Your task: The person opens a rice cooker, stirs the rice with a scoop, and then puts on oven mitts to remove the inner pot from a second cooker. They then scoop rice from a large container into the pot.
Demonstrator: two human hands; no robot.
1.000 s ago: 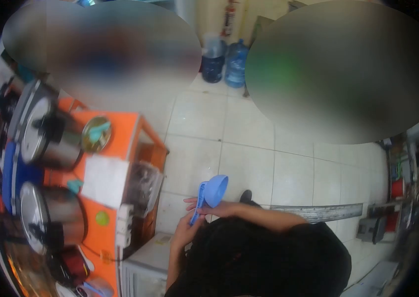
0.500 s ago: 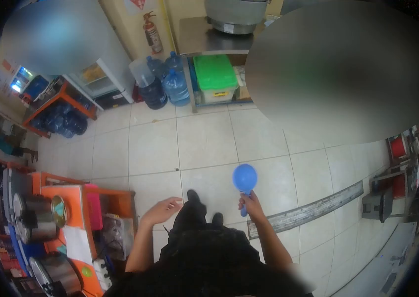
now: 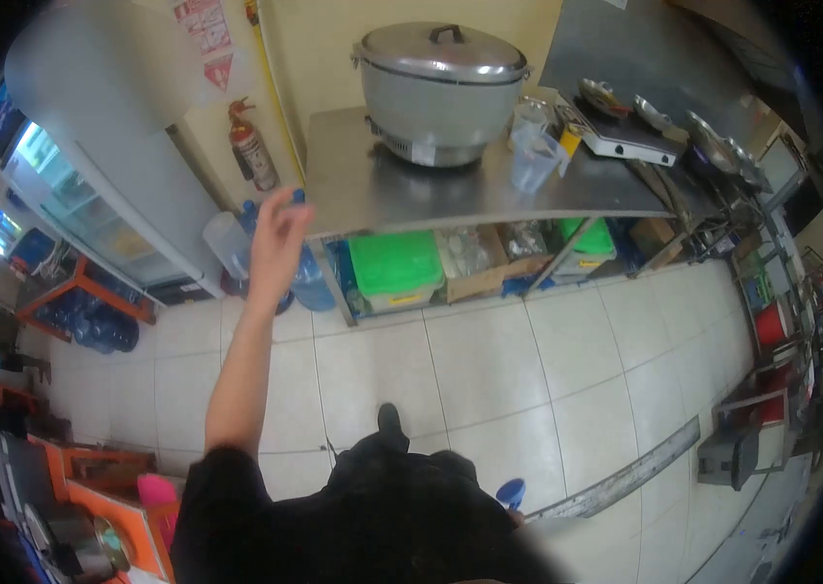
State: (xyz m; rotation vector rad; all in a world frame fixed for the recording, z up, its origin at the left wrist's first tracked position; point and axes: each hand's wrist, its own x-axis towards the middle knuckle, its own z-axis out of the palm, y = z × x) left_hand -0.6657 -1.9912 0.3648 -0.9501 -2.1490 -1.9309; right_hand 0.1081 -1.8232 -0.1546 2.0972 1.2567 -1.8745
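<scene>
My left hand (image 3: 279, 243) is raised in front of me, its fingers loosely bent and apart, holding nothing. It appears in front of the left end of a steel table (image 3: 334, 185). A big grey rice cooker (image 3: 441, 112) with a shiny lid and black handle stands on that table, to the right of my hand. Low by my right side, my right hand (image 3: 518, 519) shows only in part beside my dark clothes. It grips a blue dipper (image 3: 510, 492), whose handle is mostly hidden.
Clear measuring jugs (image 3: 536, 164) and a gas stove (image 3: 626, 141) with pans share the steel table. Green-lidded boxes (image 3: 396, 261) sit below. A fire extinguisher (image 3: 252, 146), water bottles (image 3: 309, 282) and a glass-door fridge (image 3: 100, 185) are left. A long metal strip (image 3: 626, 477) crosses the floor tiles.
My left hand has risen and reached forward. My right hand, still with the dipper, has dropped back to my side. The view has tilted up and come nearer to the steel table.
</scene>
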